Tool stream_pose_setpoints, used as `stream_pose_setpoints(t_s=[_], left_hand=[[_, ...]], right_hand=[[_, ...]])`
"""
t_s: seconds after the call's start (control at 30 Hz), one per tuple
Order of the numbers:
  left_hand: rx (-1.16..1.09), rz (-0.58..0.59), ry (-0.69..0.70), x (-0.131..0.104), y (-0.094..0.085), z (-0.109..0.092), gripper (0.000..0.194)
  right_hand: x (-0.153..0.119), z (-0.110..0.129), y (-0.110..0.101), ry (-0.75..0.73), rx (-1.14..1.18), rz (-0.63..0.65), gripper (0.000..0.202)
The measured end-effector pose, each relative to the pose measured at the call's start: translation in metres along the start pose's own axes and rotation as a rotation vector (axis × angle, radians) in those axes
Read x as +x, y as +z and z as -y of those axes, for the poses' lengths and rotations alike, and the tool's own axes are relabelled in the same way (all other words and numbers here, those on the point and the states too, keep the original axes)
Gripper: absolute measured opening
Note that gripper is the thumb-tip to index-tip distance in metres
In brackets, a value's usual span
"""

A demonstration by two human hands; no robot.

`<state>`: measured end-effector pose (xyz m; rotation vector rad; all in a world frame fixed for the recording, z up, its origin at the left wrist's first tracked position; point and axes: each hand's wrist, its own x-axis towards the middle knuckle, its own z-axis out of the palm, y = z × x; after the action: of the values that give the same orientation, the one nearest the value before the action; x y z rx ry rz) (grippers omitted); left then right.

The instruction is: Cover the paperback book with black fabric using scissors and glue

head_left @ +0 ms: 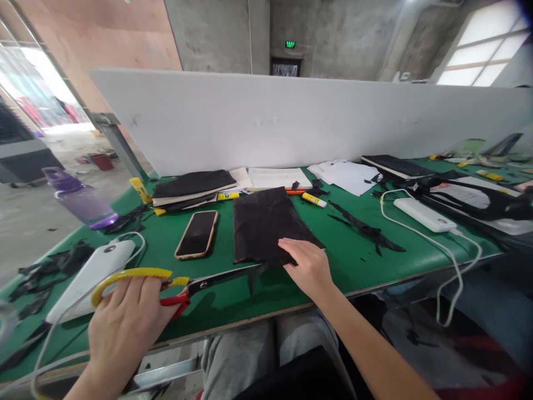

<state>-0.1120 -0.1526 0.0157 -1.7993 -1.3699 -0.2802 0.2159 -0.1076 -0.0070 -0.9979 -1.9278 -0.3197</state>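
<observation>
My left hand (127, 316) is wrapped round the handles of a pair of scissors (195, 285), one handle yellow and the other red. Their blades point right and reach the near edge of a black sheet (266, 228), where a thin strip hangs down. On the sheet's near right corner, my right hand (307, 264) grips it with the fingers on top; the thumb is mostly hidden. The sheet lies at the middle of the green table (345, 275). Left of it is a phone (197, 234) with a dark screen.
Behind are black sheets (194, 183), white paper (347, 175) and a glue stick (314, 199). Black scraps (366, 228) lie to the right. White power banks (425, 214) with cables flank the work area. A purple bottle (79, 197) stands far left. A white partition (283, 119) closes off the back.
</observation>
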Motion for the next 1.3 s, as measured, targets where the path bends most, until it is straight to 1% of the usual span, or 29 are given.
stream_pose_setpoints(t_s=[0.1,0.27,0.47,0.73,0.9,1.07,1.2,1.3], left_hand=[[0.003,0.004,-0.016,0.002,-0.001,-0.001,0.018],[-0.053,0.009,-0.01,0.007,0.0,-0.007,0.018],[-0.111,-0.031,0.005,0.015,0.006,-0.016,0.023],[-0.185,0.014,0.003,0.02,0.013,-0.021,0.023],[-0.225,0.045,0.004,0.025,0.013,-0.024,0.018],[-0.283,0.068,0.012,0.029,0.014,-0.027,0.021],[-0.288,0.103,0.007,0.031,0.015,-0.03,0.019],[-0.286,0.097,0.015,0.031,0.015,-0.03,0.019]], right_hand=[[-0.001,0.0,0.0,0.002,0.009,0.004,0.047],[0.0,0.0,-0.001,0.006,0.012,0.002,0.047],[0.001,0.0,0.0,0.001,0.026,-0.009,0.045],[0.001,0.0,-0.001,0.008,0.019,-0.001,0.048],[0.001,0.0,-0.001,0.006,0.018,-0.004,0.046],[0.002,0.001,-0.002,0.004,0.021,0.0,0.046],[0.002,0.001,-0.002,-0.001,0.018,-0.009,0.045],[0.002,0.001,-0.002,-0.004,0.016,-0.013,0.045]])
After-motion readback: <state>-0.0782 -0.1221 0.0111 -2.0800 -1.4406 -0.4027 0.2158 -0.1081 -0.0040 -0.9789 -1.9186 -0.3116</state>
